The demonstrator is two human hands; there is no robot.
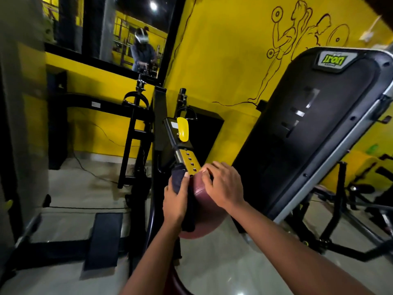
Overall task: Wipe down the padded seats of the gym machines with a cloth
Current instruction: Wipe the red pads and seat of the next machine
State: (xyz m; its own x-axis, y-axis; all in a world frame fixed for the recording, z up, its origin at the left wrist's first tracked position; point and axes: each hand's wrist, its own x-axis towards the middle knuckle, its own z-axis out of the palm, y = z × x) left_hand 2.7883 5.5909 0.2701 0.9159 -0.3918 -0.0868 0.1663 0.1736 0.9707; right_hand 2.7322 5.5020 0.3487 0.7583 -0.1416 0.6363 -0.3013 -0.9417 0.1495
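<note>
Your left hand (pixel 175 199) grips the dark cloth (pixel 180 177), fingers wrapped round it, and holds it flat against the left side of the maroon padded seat (pixel 200 191). The cloth hangs down along that side, with its upper end at the seat's far edge. Your right hand (pixel 223 184) lies on top of the seat with its fingers curled over the far edge, steadying the pad and holding nothing else. Just beyond that edge rises the yellow adjustment post (pixel 190 163) with its row of holes, and further up is a yellow lever (pixel 182 129). To the right stands a black weight-stack shroud (pixel 308 141), tilted.
</note>
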